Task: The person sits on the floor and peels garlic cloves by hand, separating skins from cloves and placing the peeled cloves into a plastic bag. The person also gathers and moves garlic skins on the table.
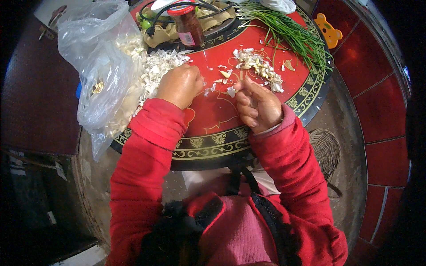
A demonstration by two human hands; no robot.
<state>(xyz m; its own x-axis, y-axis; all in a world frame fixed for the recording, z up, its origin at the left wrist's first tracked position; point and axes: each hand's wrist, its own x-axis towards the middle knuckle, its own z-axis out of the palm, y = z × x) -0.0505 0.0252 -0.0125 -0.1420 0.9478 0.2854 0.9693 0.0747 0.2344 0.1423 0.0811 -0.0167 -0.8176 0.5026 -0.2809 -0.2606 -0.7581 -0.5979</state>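
Observation:
My left hand (181, 84) is curled, back upward, at the right edge of a heap of pale garlic skins (163, 63); its fingertips are hidden, so I cannot tell whether it holds anything. My right hand (254, 104) has its thumb and forefinger together with a bit of garlic skin (231, 91) at their tips; the other fingers are curled. Just beyond the right hand lies a row of garlic cloves (264, 70) mixed with papery skins. A few loose cloves (226, 73) and flakes lie between the hands on the round red table (216, 114).
A clear plastic bag (106, 73) with pale contents stands at the left. Beyond are a red-lidded glass jar (188, 25), a black cable (156, 18) and brown paper (159, 36). Long green stalks (293, 36) lie at the right rear. A wicker basket (324, 153) sits below the table's right edge.

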